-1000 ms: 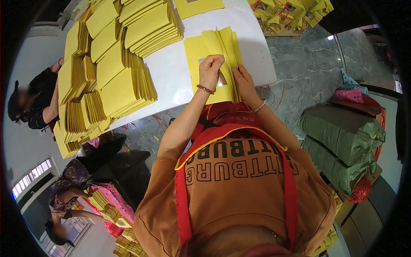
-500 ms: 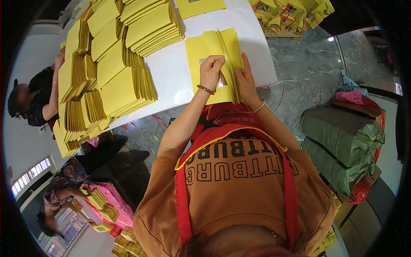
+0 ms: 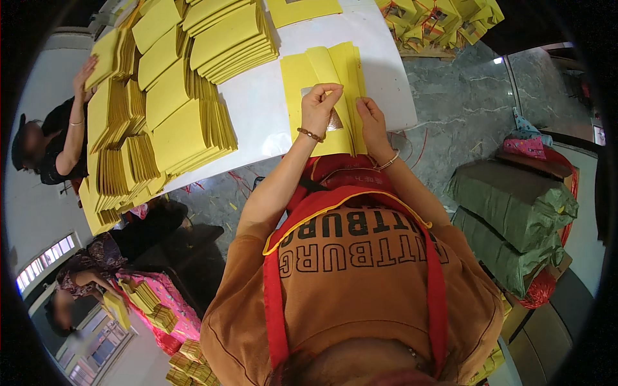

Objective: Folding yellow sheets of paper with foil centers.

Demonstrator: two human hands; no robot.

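In front of me at the near edge of the table lies a small stack of yellow paper sheets (image 3: 295, 96), with its top sheet curled up in the middle. My left hand (image 3: 318, 109) is closed in a pinch on the lifted edge of that sheet, above a shiny brownish printed patch. At the stack's right edge my right hand (image 3: 373, 125) has its fingers bent in, thumb against the paper; its fingertips are partly hidden. The lower edge of the stack reaches my red apron (image 3: 335, 170).
Tall piles of folded yellow paper (image 3: 193, 122) fill the table's left side. A co-worker's hand (image 3: 84, 74) rests at the far-left pile. Tied yellow bundles (image 3: 438, 26) sit beyond the table. Green wrapped packages (image 3: 515, 206) stand at right. Another person works at a pink-covered table (image 3: 170, 296).
My right hand has drawn in its stretched fingers at the stack's right edge. The left hand barely moves. At left, the co-worker's arm has moved up to the far pile.
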